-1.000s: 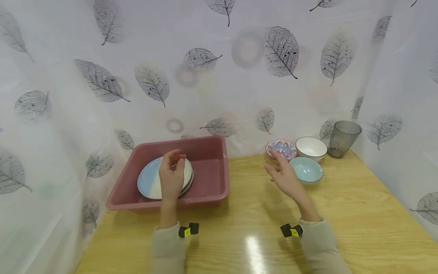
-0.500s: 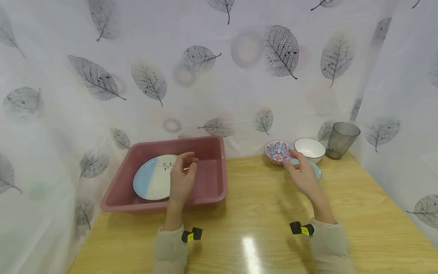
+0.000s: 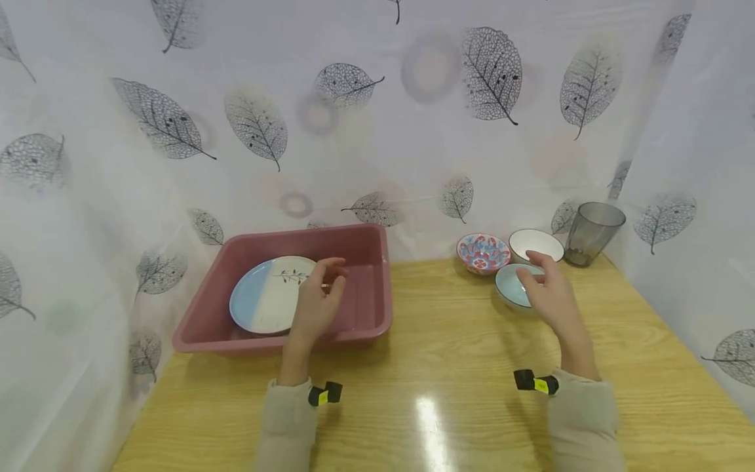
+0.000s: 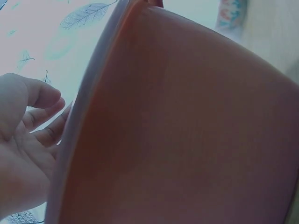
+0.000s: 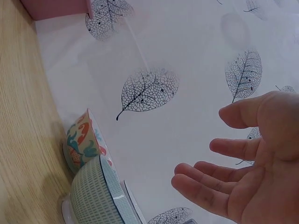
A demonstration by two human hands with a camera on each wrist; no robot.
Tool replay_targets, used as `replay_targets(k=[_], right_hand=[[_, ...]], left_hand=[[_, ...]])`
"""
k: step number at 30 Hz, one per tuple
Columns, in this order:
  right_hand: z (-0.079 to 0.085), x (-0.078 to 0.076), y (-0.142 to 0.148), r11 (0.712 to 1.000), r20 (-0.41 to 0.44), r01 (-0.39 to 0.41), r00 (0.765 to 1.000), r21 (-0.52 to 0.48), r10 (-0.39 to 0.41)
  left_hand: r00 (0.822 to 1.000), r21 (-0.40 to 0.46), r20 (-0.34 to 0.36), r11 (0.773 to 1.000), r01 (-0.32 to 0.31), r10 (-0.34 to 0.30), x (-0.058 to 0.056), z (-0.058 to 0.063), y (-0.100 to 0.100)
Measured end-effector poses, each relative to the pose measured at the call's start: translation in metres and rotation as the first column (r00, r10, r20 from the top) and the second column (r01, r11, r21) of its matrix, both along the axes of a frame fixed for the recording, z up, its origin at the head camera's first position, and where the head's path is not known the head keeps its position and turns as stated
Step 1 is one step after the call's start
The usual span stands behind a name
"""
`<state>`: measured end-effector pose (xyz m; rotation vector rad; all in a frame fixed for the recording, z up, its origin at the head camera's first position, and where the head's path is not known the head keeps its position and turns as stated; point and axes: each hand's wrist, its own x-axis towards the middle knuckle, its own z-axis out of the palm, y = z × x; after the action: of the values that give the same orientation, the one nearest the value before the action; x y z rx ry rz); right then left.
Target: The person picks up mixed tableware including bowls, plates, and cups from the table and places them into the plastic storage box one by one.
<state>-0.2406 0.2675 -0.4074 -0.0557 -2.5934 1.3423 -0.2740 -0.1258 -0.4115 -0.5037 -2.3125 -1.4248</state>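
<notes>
Light-blue bowl (image 3: 510,288): upright at the front of a close cluster, partly behind the right hand (image 3: 553,294) in the head view.
Right hand: fingers spread in a wide curve, holding nothing.
Left hand (image 3: 316,305): loosely curved, holding nothing, by the plate (image 3: 265,298) in the plum-pink basin (image 3: 385,288).
Knock risk: a sideways sweep could clink the red-and-blue patterned bowl (image 3: 483,254) or nudge the white bowl (image 3: 533,244) into the grey tumbler (image 3: 593,235); tight spacing would cause it.
Slip risk: glaze looks slick, so a one-edge pinch might tip the bowl.
Surface (image 3: 460,393): yellowish wood grain, glossy, with a bright reflection near the front.
Room: white leaf-print sheeting (image 3: 354,151) hangs behind and at both sides.
</notes>
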Motion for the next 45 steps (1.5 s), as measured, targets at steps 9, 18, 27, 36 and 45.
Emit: replay_targets(k=[9, 18, 27, 36, 45], right_hand=[[-0.003, 0.000, 0.013, 0.998, 0.044, 0.047, 0.998, 0.041, -0.049], [-0.009, 0.003, 0.032, 0.992, 0.065, 0.111, 0.991, 0.059, -0.115], [-0.013, 0.003, 0.050, 0.989, 0.125, 0.131, 0.982, 0.067, -0.139], [-0.034, -0.004, 0.063, 0.990, 0.299, 0.132, 0.948, -0.056, -0.109], [-0.058, -0.011, 0.075, 0.905, 0.423, 0.128, 0.904, -0.406, 0.062]], left_hand=[[0.998, 0.024, 0.056, 1.000, 0.016, -0.017, 0.005, -0.005, 0.001], [0.996, 0.053, 0.087, 0.999, -0.001, -0.004, 0.012, 0.006, 0.003], [0.992, 0.063, 0.122, 0.998, 0.003, -0.011, 0.028, 0.028, 0.009], [0.993, 0.062, 0.113, 0.998, 0.016, -0.022, 0.026, 0.027, 0.010], [0.991, 0.070, 0.129, 0.997, 0.011, -0.020, 0.024, 0.026, 0.012]])
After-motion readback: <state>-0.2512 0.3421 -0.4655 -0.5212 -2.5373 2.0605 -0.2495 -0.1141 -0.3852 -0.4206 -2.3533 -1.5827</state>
